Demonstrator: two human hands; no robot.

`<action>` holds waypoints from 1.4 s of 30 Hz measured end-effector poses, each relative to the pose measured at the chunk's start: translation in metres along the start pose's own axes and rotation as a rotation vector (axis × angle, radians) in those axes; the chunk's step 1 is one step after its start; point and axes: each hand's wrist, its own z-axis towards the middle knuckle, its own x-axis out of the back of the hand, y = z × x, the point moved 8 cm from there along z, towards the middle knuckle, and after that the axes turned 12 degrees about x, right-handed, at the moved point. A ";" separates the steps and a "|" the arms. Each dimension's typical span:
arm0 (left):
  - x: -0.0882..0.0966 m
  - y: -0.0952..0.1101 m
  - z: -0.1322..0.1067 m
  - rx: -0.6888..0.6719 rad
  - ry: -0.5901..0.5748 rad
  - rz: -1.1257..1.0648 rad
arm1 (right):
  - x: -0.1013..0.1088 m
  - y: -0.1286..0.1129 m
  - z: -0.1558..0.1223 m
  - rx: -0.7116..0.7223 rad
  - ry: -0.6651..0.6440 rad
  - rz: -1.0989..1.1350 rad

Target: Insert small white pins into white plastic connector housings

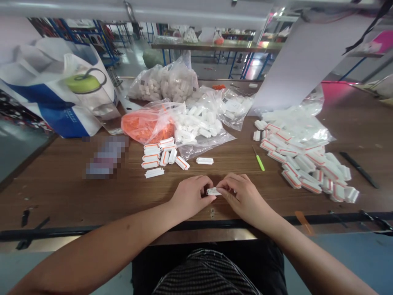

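Note:
My left hand [188,196] and my right hand [242,196] meet near the table's front edge, both pinching a small white plastic connector [213,191] between their fingertips. A single white connector [204,161] lies just beyond the hands. To its left sits a small group of white connectors with orange bands [159,155]. A larger heap of the same banded pieces [307,164] spreads to the right of my right hand.
The brown wooden table [61,184] carries an open bag of white parts [199,123], a bag of orange parts [144,125], more bags behind [166,84], a green-handled tool [259,159], a black tool [358,169] and a blue-white carrier bag [61,90].

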 end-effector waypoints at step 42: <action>-0.005 -0.008 0.000 0.091 -0.046 -0.152 | -0.014 -0.051 0.000 0.415 0.006 -0.572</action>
